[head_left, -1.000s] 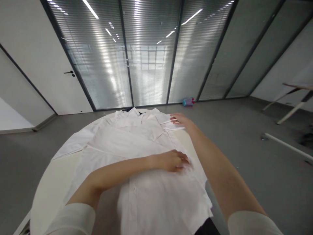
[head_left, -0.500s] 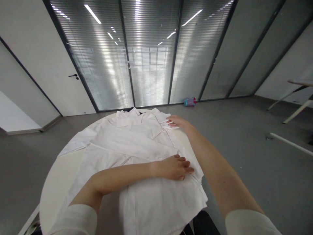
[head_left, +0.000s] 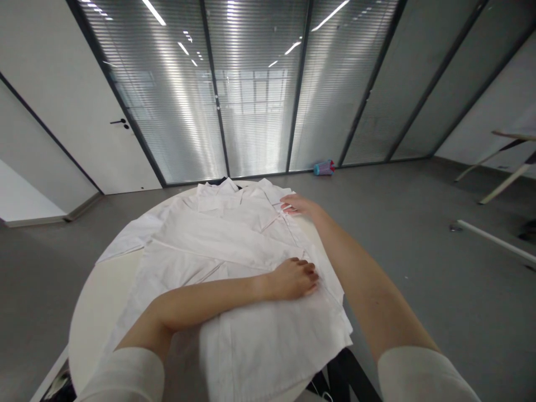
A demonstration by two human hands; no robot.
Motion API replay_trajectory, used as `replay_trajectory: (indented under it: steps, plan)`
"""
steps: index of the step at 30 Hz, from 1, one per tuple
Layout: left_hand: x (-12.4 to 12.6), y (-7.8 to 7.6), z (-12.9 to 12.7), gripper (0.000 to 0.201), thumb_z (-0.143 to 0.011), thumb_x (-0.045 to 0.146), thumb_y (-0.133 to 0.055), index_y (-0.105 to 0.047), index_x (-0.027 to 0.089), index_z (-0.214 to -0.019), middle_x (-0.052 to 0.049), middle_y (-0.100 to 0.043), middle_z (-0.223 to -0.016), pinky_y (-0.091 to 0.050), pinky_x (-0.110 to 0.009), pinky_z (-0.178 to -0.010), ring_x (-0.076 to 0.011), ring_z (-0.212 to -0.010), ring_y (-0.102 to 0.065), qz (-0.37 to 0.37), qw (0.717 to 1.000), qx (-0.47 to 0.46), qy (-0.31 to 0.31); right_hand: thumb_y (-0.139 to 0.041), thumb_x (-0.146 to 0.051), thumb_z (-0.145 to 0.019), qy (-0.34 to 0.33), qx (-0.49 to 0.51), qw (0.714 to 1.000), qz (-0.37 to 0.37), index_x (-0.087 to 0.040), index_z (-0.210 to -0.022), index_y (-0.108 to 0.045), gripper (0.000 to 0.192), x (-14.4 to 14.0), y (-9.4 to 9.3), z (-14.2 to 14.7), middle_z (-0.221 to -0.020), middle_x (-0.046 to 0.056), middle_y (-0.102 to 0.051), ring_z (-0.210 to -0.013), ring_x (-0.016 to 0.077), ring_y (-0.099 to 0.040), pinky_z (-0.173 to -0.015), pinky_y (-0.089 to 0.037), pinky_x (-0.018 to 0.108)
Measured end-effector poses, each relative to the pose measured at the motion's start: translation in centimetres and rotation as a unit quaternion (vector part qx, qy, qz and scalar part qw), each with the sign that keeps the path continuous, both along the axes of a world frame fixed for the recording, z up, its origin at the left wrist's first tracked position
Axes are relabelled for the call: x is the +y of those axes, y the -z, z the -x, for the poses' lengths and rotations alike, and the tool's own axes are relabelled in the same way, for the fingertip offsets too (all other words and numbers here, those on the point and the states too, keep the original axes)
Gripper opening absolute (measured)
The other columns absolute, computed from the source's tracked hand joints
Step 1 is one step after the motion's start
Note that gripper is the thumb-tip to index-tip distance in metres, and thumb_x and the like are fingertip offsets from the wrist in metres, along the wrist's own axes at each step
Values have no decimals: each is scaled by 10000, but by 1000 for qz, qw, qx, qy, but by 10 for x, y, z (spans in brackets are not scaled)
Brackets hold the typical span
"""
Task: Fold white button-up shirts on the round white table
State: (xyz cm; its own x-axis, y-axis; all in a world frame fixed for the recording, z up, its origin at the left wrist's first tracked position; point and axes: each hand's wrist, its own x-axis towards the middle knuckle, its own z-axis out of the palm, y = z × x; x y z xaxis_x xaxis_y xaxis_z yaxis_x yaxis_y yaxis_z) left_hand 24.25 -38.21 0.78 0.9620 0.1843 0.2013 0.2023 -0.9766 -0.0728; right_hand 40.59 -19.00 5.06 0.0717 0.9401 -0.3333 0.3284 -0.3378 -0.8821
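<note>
A white shirt point(head_left: 218, 226) with a collar lies spread on a round table point(head_left: 98, 312), its lower part reaching the near edge. My left hand point(head_left: 294, 278) crosses over the shirt to its right side, palm down. Its fingers are curled in on the fabric there. Farther up, at the shirt's right shoulder below the collar, my right hand point(head_left: 299, 205) has its fingers bent onto the cloth edge; the fingertips are partly hidden. Creases run across the shirt between both hands.
Behind the table stands a glass partition with blinds point(head_left: 257, 123), and a white door point(head_left: 113, 145) is at the left. A blue and red basket point(head_left: 324, 168) lies on the floor. A dark chair part point(head_left: 349, 371) shows below the shirt; table legs point(head_left: 506, 181) stand at right.
My left hand has shifted slightly left and its spread fingers have curled in on the shirt's fabric. My right hand stays at the shoulder. The view has tilted a little.
</note>
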Motion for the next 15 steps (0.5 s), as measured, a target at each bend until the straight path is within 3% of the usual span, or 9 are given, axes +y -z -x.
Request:
replay_trajectory:
  steps: [10, 15]
  plan:
    - [0, 2, -1, 208, -994, 299, -490, -651, 171, -1028, -78, -661, -909, -466, -342, -772, -197, -845, -640, -31, 999, -1, 28, -685, -333, -886, -2, -10, 1000, 6, -177, -1005, -651, 199, -1, 4, -4, -963, 84, -737, -643, 114, -675, -615, -531, 212]
    - [2, 4, -4, 165, -947, 258, -529, -657, 158, -976, -113, -635, -1142, -434, -356, -831, -207, -947, -624, -31, 997, -41, 59, -664, -320, -905, -12, -15, 1000, 7, -169, -1003, -640, 181, -2, 6, -3, -985, 95, -735, -647, 116, -675, -606, -532, 215]
